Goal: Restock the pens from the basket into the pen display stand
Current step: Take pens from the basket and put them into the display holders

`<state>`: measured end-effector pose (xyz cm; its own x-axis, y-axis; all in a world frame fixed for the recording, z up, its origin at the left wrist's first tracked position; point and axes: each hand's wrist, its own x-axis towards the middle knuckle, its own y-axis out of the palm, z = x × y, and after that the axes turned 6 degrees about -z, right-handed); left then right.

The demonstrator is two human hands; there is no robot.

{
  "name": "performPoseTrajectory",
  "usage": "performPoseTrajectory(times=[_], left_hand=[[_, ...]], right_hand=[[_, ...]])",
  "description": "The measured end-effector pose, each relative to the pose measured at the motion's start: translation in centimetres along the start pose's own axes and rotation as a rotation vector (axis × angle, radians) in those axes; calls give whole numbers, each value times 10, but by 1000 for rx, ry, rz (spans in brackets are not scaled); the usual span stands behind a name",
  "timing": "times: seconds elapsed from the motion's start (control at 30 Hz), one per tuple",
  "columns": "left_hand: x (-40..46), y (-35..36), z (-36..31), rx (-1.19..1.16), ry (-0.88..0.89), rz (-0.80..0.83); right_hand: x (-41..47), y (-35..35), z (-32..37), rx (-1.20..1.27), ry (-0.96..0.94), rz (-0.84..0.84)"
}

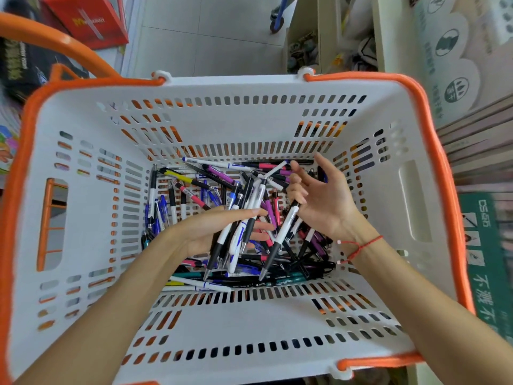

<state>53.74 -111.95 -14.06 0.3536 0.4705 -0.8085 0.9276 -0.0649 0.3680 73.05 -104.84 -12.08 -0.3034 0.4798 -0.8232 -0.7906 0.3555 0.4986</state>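
Observation:
A white basket (83, 218) with an orange rim fills the view. On its floor lies a jumbled heap of pens (194, 190) in white, black, blue, purple, pink, yellow and teal. Both my hands are down inside it. My left hand (205, 232) lies palm up and holds a bunch of several white-and-black pens (236, 240) pointing tips toward me. My right hand (319, 198) hovers just to the right, fingers curled around one white-and-black pen (280, 237) that slants down beside the bunch. No pen display stand is in view.
An orange basket handle (55, 48) arcs over the upper left. A red box (86, 20) stands beyond it on the floor. Shelves with packaged goods (472, 65) and stacked books (483, 151) line the right side. Light floor tiles (208, 37) lie past the basket.

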Motion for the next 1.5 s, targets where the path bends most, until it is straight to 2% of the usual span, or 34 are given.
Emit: performPoseTrajectory(times=[0.1,0.23,0.33,0.47,0.63,0.7,0.83,0.97,1.2,1.4,1.5], left_hand=[[-4,10,-7,22,-38,17],[-17,23,-26,113,-44,55],[-28,35,-45,210,-46,29],[-43,61,-69,316,-24,85],[-58,90,-98,296,82,19],[-64,99,-111,275,96,4],[-76,120,-139,216,110,45],[-82,138,-162,264,78,124],[-94,186,-184,338,101,253],[-96,238,-184,451,229,296],[-95,266,-182,482,257,320]], right_hand=[[-1,2,-1,-37,23,81],[-9,9,3,-31,-31,64],[-25,21,15,-132,-156,51],[-52,45,33,-376,-350,6],[-89,57,61,-329,-537,-23],[-106,53,72,-432,-592,-70],[-137,47,82,-678,-490,-91],[-155,50,89,-675,-518,-92],[-205,42,103,-605,-708,-298],[-241,19,117,-567,-797,-477],[-261,4,124,-645,-856,-600]])
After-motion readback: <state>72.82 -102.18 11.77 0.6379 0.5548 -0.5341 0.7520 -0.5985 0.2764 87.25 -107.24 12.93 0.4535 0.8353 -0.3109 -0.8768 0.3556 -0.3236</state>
